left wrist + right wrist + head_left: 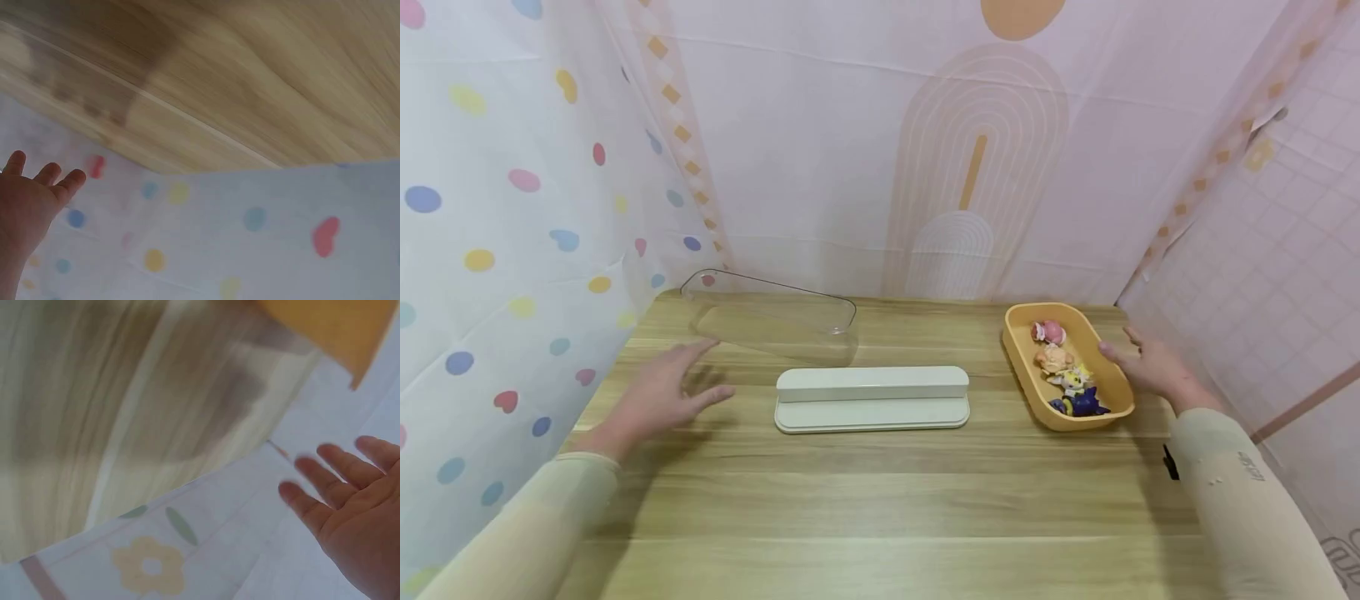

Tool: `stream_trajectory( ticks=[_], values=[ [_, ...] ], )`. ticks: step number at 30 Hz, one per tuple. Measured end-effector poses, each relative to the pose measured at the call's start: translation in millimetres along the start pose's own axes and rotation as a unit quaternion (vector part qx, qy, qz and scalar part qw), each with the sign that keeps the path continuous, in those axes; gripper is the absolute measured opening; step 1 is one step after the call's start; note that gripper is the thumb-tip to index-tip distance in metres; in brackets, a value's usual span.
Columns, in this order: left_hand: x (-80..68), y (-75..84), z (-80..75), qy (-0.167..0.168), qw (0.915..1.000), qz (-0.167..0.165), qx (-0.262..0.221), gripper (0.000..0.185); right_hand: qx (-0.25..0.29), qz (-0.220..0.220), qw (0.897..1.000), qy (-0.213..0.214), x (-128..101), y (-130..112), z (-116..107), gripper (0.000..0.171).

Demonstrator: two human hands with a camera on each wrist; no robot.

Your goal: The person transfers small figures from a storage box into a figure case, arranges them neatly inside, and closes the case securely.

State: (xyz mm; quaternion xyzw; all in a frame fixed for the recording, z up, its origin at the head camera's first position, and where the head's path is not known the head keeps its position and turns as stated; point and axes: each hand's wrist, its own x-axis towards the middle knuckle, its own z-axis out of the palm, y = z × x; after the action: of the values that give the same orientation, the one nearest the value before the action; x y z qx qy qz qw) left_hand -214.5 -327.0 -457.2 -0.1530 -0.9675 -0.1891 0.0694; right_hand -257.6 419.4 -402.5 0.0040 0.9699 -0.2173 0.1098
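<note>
Wood-grain laminate covered the surface (880, 500), walled in on three sides by printed curtains (512, 208). Largest of the things on it was a clear lid (771, 321) at the far left, its long axis running left to right and its glassy walls hard to trace against the wood. Near it, at centre, lay a white base (872, 400), also long from left to right, with a raised step along its far edge. At the right stood an orange tray (1108, 387), its long axis running near to far, holding four small figures (1067, 367) in a row; their details were too small to make out.

The left hand (658, 396) hovered palm down just near of the lid's left end, fingers (700, 350) straight and spread, gripping nothing; the lid lay far and slightly right of them, and this hand was much the nearer to it. The right hand (1153, 367) was just beside the tray's right wall, fingers relaxed and holding nothing; whether it touched the rim could not be told.

Both wrist views were blurred. The left one showed an open palm (28, 206) against dotted curtain and wood; the right showed loose fingers (331, 487) and a cut-off corner of the tray (337, 331).
</note>
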Motion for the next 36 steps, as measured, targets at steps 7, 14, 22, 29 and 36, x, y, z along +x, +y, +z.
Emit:
stream_trajectory(
  ticks=[7, 14, 22, 29, 36],
  values=[
    [2.0, 44.8, 18.9, -0.02, 0.9983, 0.04, -0.037, 0.103, 0.004, -0.034, 0.999, 0.037, 1, -20, -3, 0.083],
    [4.7, 52.7, 37.4, -0.033, 0.9977, 0.038, -0.044, 0.112, -0.001, -0.067, 0.997, 0.045, 6, -46, -1, 0.083],
    [8.1, 62.5, 51.5, -0.034, 0.9972, 0.051, -0.044, 0.106, -0.022, -0.089, 0.995, 0.044, 16, -61, 7, 0.071],
    [3.9, 67.0, 57.7, -0.035, 0.9973, 0.053, -0.036, 0.098, -0.063, -0.081, 0.995, 0.01, 30, -67, 21, 0.068],
    [2.7, 70.4, 65.4, -0.032, 0.997, 0.057, -0.042, 0.098, -0.086, -0.051, 0.995, -0.019, 38, -68, 34, 0.069]
  ],
)
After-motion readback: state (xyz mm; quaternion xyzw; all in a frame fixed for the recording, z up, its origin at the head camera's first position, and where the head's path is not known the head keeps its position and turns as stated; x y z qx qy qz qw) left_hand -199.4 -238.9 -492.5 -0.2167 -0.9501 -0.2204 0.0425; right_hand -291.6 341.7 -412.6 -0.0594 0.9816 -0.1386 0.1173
